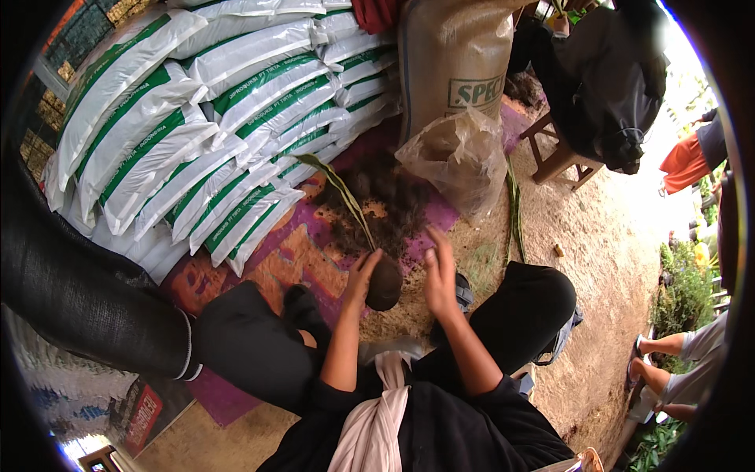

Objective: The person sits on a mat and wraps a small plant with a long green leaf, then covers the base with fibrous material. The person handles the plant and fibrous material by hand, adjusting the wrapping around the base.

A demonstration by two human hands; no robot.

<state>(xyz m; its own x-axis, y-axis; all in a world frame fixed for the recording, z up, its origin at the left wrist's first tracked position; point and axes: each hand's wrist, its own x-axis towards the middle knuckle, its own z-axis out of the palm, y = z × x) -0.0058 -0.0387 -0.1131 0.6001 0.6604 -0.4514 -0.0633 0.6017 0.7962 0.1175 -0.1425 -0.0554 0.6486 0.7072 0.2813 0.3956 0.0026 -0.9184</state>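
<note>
A rounded dark clump of soil (384, 284) with a long, narrow green-and-yellow leaf (342, 190) rising from it is held at its left side by my left hand (358, 280). The leaf leans up and to the left. My right hand (440, 274) is a short way right of the clump, fingers apart, holding nothing. Loose dark soil (377, 203) is spread over a purple and orange sheet (307, 253) beyond both hands. A crumpled clear plastic bag (463, 159) lies beyond my right hand, and more long leaves (514, 212) lie right of it.
White and green filled sacks (259, 88) are stacked at the upper left. A large tan sack (457, 53) stands at the top. A brown plastic stool (557, 156) and a black bag-like bundle (607, 82) are at the upper right. A person's legs (660, 366) show at the right edge.
</note>
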